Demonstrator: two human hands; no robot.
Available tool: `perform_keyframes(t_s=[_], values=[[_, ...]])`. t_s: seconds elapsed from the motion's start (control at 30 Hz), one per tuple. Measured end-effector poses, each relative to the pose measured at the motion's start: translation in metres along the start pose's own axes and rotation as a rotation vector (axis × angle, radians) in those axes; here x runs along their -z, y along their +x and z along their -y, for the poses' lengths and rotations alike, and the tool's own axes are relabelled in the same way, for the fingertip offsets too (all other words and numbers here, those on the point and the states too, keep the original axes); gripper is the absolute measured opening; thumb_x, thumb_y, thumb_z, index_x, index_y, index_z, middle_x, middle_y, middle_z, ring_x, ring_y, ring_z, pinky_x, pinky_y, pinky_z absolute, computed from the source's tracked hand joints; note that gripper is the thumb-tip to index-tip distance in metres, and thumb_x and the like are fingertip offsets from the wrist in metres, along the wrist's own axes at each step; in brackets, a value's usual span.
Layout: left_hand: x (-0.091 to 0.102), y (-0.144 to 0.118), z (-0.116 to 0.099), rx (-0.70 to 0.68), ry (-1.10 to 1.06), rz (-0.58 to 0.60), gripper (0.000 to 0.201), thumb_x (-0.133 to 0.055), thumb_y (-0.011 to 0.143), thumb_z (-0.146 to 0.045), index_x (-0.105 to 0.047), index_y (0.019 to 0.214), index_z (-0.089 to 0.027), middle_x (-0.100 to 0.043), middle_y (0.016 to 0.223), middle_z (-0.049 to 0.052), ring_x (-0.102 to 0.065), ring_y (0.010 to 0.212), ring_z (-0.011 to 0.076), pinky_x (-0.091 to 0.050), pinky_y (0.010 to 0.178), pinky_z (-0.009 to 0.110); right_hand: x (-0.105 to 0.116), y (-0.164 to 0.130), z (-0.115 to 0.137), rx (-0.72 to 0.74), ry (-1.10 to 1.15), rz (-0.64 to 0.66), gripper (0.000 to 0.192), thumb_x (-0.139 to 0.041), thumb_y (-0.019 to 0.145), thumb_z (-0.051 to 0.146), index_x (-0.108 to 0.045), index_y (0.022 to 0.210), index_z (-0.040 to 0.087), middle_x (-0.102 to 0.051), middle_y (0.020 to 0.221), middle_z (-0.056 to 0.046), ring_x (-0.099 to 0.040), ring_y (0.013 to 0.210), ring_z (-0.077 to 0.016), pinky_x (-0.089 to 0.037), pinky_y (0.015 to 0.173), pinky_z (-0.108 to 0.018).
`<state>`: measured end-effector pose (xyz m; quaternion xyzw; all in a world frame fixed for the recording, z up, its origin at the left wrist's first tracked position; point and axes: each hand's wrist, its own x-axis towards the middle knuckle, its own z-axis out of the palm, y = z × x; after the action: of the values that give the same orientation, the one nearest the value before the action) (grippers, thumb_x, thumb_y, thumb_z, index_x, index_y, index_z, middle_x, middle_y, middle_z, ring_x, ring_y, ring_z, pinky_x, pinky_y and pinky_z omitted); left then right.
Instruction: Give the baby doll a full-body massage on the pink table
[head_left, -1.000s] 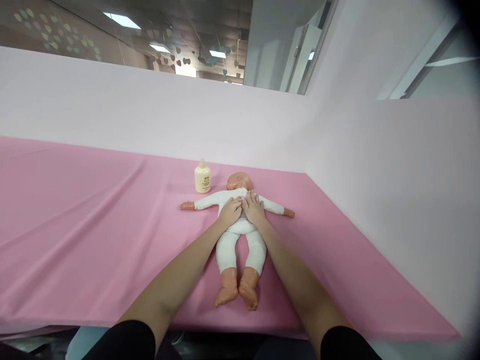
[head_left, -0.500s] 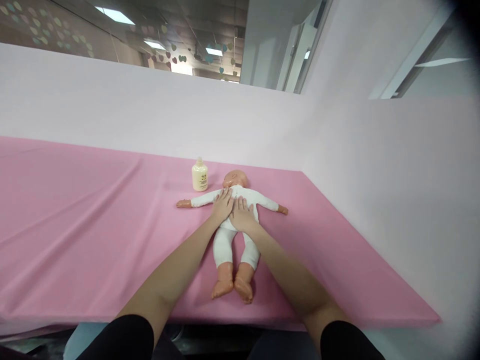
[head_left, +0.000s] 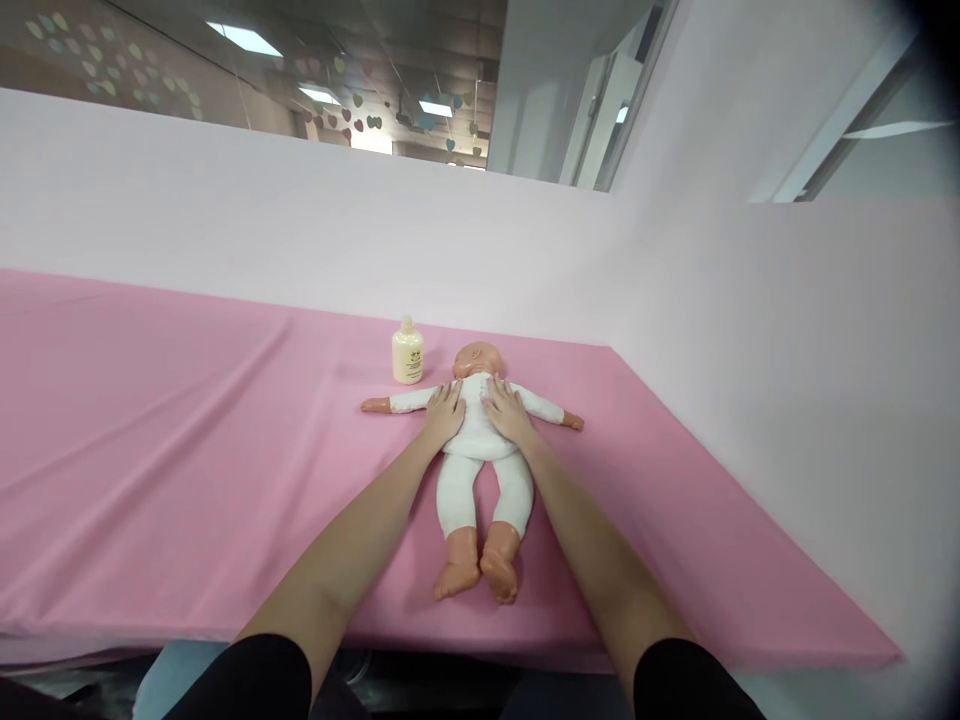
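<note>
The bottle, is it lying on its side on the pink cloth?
No, the bottle stands upright on the pink cloth, just left of the doll and its head.

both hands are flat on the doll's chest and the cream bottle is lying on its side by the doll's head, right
Not quite: the head view shows the cream bottle standing upright, not lying on its side, beside the doll's head. The left hand and right hand do rest flat on its chest.

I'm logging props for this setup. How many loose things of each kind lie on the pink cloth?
Baby doll, on its back, left hand and right hand flat on its chest: 1
Cream bottle, upright beside the doll's head: 1
Total: 2
</note>
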<state>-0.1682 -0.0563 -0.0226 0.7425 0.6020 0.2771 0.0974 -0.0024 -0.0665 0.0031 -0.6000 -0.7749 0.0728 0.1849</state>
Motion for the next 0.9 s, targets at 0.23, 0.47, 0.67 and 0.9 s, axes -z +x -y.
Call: perform_keyframes(t_s=[0.23, 0.47, 0.67, 0.9], values=[[0.010, -0.002, 0.007, 0.095, 0.040, -0.005, 0.058, -0.029, 0.094, -0.042, -0.037, 0.143, -0.012, -0.035, 0.150, 0.013, -0.028, 0.140, 0.0281, -0.019, 0.115, 0.044, -0.003, 0.000, -0.043, -0.245, -0.024, -0.071, 0.060, -0.022, 0.096, 0.042, -0.030, 0.143, 0.005, -0.031, 0.151, -0.015, -0.025, 0.141, -0.0290, -0.017, 0.114, -0.041], [0.017, -0.003, 0.020, 0.141, 0.131, -0.065, 0.053, -0.026, 0.094, -0.037, -0.046, 0.137, -0.012, -0.042, 0.145, 0.011, -0.028, 0.139, 0.0292, -0.015, 0.116, 0.045, 0.003, -0.006, -0.056, -0.386, -0.083, -0.190, 0.051, -0.026, 0.095, 0.037, -0.049, 0.129, 0.008, -0.051, 0.136, -0.017, -0.036, 0.132, -0.0308, -0.019, 0.111, -0.045], [0.017, 0.000, 0.001, 0.028, 0.026, 0.066, 0.053, -0.024, 0.096, -0.033, -0.035, 0.144, -0.016, -0.032, 0.151, 0.010, -0.028, 0.141, 0.0255, -0.013, 0.115, 0.049, 0.006, -0.002, -0.014, -0.213, 0.022, -0.005, 0.061, -0.021, 0.095, 0.045, -0.022, 0.146, 0.011, -0.023, 0.154, -0.016, -0.021, 0.142, -0.0291, -0.016, 0.114, -0.048], [0.018, -0.001, -0.012, -0.064, -0.098, 0.112, 0.052, -0.021, 0.097, -0.032, -0.030, 0.147, -0.020, -0.022, 0.155, 0.007, -0.018, 0.144, 0.0239, -0.014, 0.114, 0.051, 0.012, -0.023, 0.045, -0.109, -0.087, 0.180, 0.067, -0.023, 0.094, 0.049, -0.010, 0.150, 0.015, -0.001, 0.158, -0.011, -0.003, 0.145, -0.0360, -0.010, 0.112, -0.061]])
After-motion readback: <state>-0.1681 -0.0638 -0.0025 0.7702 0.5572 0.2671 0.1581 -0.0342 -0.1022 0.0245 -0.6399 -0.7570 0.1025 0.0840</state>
